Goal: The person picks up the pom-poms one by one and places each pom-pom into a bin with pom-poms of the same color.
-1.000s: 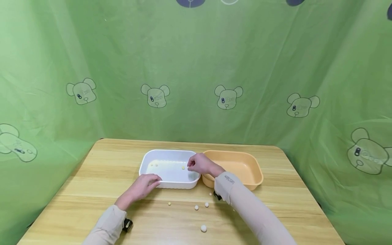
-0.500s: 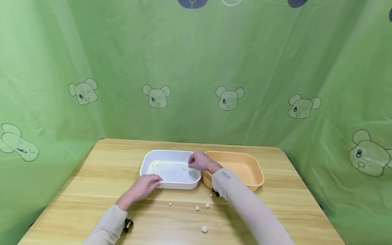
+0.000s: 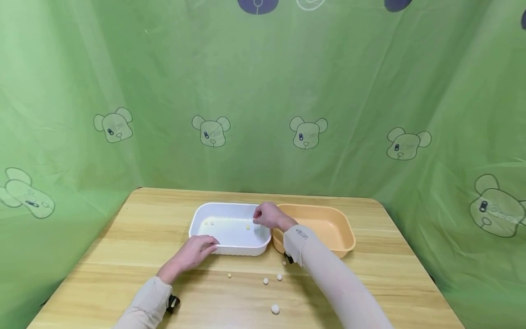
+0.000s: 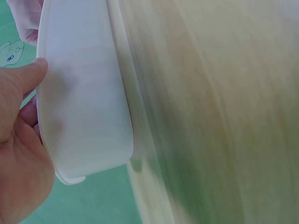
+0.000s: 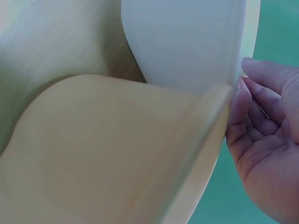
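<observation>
A white plastic tub (image 3: 238,250) stands left of an orange tub (image 3: 343,249), their ends close together. My left hand (image 3: 193,252) holds the white tub's near rim, thumb outside and fingers inside. Over that tub's right end is my right hand (image 3: 271,215). Its thumb and fingertips pinch a small pale ball (image 5: 243,73), mostly hidden by the fingers. Inside the white tub lie a yellow ball (image 3: 248,227) and two tiny pale balls, one of them a whitish ball (image 3: 212,223). The right forearm passes over part of the orange tub.
On the wooden table (image 3: 123,256) near me lie a larger white ball (image 3: 275,309), two smaller white balls, one being a white ball (image 3: 265,281), and a tiny yellow ball (image 3: 229,275). A green curtain (image 3: 255,169) hangs behind and at both sides.
The right hand stays over the white tub's right end and shifts only slightly. The left hand keeps its hold on the rim. The whole head view drifts a little.
</observation>
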`<state>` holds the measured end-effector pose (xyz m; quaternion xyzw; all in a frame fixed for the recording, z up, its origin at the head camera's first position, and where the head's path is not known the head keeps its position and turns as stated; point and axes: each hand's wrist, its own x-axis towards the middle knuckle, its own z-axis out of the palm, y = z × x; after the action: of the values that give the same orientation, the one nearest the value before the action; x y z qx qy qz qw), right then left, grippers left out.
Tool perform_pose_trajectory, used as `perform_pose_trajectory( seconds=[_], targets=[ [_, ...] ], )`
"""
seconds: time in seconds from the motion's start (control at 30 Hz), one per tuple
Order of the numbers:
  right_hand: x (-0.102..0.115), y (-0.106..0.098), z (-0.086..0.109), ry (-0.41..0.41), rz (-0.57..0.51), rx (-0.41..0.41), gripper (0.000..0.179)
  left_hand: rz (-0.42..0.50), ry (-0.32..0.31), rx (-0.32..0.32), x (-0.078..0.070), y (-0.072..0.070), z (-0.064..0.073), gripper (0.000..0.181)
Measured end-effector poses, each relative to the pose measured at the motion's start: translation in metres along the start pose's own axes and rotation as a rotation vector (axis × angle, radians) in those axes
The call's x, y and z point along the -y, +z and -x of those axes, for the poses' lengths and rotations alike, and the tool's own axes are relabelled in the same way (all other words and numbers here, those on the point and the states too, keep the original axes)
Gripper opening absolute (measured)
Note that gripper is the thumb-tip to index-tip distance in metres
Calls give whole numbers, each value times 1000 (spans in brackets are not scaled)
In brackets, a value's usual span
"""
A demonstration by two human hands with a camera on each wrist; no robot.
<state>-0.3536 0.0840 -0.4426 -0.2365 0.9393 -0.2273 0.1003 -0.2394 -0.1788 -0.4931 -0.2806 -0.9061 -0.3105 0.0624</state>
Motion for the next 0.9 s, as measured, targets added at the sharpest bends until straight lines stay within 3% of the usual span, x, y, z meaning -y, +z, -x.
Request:
perform_pose_trajectory(
  seconds=[0.9],
  targets=[
    [0, 1, -2, 19, -36, -16, 11, -16, 7, -5, 4, 2, 0, 9]
  ],
)
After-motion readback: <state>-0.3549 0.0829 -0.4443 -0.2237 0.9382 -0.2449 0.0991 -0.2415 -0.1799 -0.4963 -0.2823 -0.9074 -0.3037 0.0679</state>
